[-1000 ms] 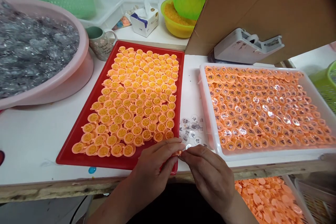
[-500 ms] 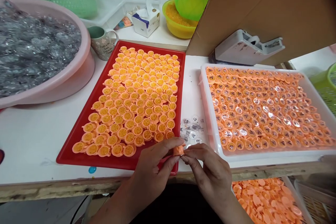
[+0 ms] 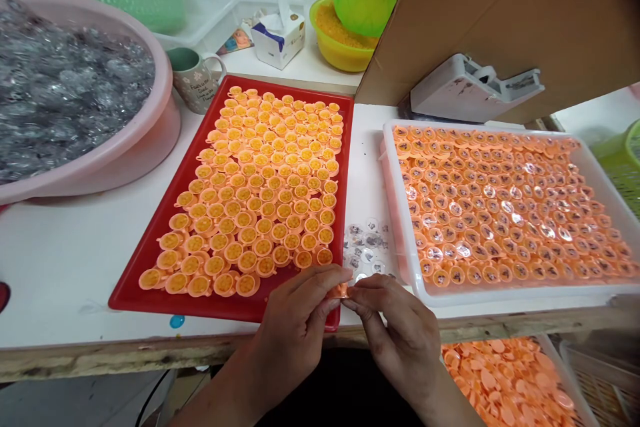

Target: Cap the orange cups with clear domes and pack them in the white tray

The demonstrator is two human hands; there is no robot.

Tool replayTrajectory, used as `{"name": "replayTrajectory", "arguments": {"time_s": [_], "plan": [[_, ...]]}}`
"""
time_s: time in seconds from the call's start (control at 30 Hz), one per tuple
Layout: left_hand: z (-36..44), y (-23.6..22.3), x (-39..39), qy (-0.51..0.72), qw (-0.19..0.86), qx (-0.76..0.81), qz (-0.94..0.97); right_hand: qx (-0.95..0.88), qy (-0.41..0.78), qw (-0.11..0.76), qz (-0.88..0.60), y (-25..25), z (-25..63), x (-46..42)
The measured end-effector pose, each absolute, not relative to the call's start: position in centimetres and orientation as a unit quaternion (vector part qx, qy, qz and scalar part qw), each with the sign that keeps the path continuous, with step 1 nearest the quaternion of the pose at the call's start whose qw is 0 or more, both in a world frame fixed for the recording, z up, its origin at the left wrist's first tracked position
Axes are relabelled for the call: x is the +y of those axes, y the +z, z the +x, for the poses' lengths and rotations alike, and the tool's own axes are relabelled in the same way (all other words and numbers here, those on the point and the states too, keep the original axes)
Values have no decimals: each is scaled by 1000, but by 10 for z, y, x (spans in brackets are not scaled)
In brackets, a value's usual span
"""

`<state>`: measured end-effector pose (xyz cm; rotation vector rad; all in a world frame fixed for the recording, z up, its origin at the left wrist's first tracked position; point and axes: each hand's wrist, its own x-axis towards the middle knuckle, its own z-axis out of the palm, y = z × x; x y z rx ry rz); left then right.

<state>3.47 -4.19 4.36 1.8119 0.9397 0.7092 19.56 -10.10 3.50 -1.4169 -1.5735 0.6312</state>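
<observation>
- We see the left hand (image 3: 300, 320) with thumb and fingers grasping a small orange piece (image 3: 341, 290), partly hidden, above the near right corner of the red tray (image 3: 127, 290).
- We find the right hand (image 3: 403, 330) pinching the same piece from its right side.
- We note rows of orange cups with yellow contents (image 3: 247, 235) on the red tray.
- We observe printed clear discs (image 3: 367, 255) lying between that tray and the white tray (image 3: 407, 240), which bears orange pieces with printed discs (image 3: 487, 213).
</observation>
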Motion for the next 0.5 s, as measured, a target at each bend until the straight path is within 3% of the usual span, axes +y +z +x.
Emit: {"name": "replayTrajectory", "arguments": {"time_s": [0.13,0.3,0.5], "plan": [[38,42,-40,329,484,396,708,-592,267,435,-623,31,190,-99],[47,36,-41,316,600,438,590,-594,268,429,-625,21,192,-98],[44,14,-44,315,474,472,673,-557,289,442,-642,15,177,-98]]}}
